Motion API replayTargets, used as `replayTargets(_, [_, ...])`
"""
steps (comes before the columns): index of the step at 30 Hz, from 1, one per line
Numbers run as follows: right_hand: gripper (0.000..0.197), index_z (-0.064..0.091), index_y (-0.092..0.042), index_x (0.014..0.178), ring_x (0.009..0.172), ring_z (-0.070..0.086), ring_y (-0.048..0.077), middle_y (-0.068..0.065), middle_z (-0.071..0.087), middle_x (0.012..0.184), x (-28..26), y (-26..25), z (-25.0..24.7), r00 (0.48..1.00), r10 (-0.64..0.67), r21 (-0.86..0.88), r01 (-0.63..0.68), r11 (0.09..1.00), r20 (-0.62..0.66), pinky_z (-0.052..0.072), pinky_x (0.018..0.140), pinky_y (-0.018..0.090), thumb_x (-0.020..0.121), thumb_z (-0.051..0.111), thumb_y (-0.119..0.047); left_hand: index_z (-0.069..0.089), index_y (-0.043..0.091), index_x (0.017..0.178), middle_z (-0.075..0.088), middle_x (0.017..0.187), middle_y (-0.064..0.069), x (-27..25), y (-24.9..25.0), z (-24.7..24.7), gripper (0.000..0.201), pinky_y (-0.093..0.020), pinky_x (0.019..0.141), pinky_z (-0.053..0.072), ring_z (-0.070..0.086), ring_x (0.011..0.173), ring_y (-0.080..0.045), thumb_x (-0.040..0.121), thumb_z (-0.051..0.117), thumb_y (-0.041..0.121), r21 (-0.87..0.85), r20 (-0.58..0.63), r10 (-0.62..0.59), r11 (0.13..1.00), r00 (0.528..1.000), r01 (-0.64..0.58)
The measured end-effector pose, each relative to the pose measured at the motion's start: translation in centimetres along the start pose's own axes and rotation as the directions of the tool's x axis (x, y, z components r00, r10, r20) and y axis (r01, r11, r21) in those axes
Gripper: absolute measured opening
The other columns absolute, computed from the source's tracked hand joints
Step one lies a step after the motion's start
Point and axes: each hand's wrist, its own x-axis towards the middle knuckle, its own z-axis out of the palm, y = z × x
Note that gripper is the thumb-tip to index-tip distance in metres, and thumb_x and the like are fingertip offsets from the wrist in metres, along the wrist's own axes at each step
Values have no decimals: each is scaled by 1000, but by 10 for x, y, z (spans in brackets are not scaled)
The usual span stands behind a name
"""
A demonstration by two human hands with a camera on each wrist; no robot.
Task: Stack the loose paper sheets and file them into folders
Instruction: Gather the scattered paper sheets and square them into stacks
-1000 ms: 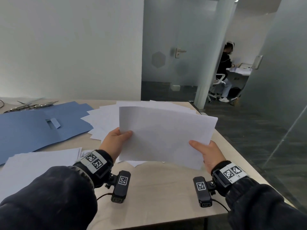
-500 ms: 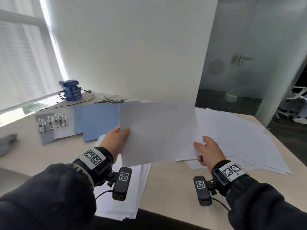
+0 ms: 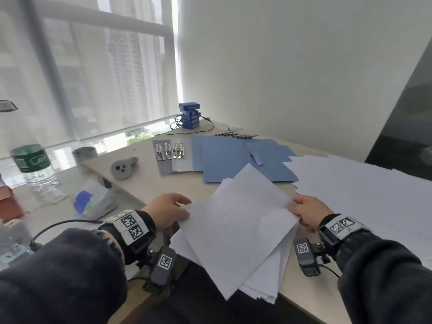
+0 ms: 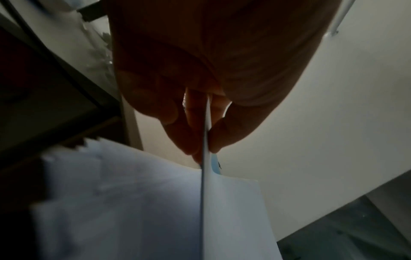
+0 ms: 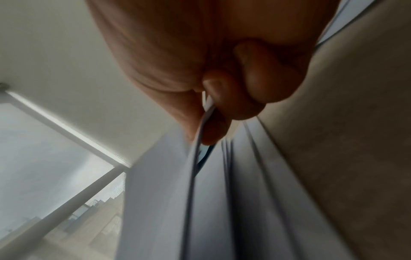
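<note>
A white paper sheet point(image 3: 236, 228) hangs low over a stack of white sheets point(image 3: 268, 284) at the table's near edge. My left hand point(image 3: 184, 208) pinches the sheet's left edge between thumb and fingers point(image 4: 189, 133), and my right hand point(image 3: 295, 206) pinches its right edge point(image 5: 201, 126). Loose white sheets point(image 3: 364, 190) are spread over the right of the table. Open blue folders point(image 3: 233, 160) lie behind the held sheet, with grey folders point(image 3: 167, 166) carrying metal clips on their left.
Blue boxes point(image 3: 189, 115) with a black cable stand at the back by the window. A grey controller point(image 3: 123, 168), a tape roll point(image 3: 84, 153), a water bottle point(image 3: 32, 164) and a tissue pack point(image 3: 93, 202) sit to the left. Metal clips point(image 3: 236, 135) lie behind the folders.
My view has swung left from the glass door to the window side. Both hands have carried the sheet left and down, to just above the stack at the near edge.
</note>
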Motion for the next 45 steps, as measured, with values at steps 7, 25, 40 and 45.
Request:
replayTargets(7, [13, 66, -15, 108, 48, 46, 18, 4, 53, 65, 11, -23, 17, 972, -74, -55, 63, 996, -222, 34, 41, 22, 95, 64, -13, 67, 23, 105, 76, 93, -8, -6, -9, -1, 23, -20, 46, 48, 67, 64, -15, 84, 72, 17, 224, 43, -1, 975, 999, -9])
replayTargets(25, [14, 67, -24, 106, 89, 64, 17, -3, 70, 103, -45, 48, -61, 922, -115, -95, 85, 992, -371, 53, 86, 35, 94, 59, -24, 74, 27, 91, 73, 87, 8, -10, 88, 119, 9, -29, 77, 55, 69, 88, -14, 91, 65, 31, 111, 211, 334, 926, 919, -362])
replayTargets(40, [12, 68, -27, 101, 99, 62, 12, -14, 67, 99, -142, 167, -207, 751, 77, -30, -128, 991, -655, 46, 86, 29, 94, 60, -23, 60, 32, 117, 60, 126, 5, 3, 165, 317, 28, -42, 101, 49, 59, 115, -18, 90, 66, 29, -186, 305, 322, 943, 896, -275])
replayTargets(45, [11, 65, -38, 99, 111, 57, 11, -15, 64, 112, -148, 184, -220, 779, 51, -160, -192, 968, -625, 47, 97, 35, 91, 63, -30, 61, 28, 118, 64, 110, -1, 13, 180, 338, 30, -33, 78, 47, 60, 91, -15, 88, 65, 31, -176, 199, 270, 956, 942, -237])
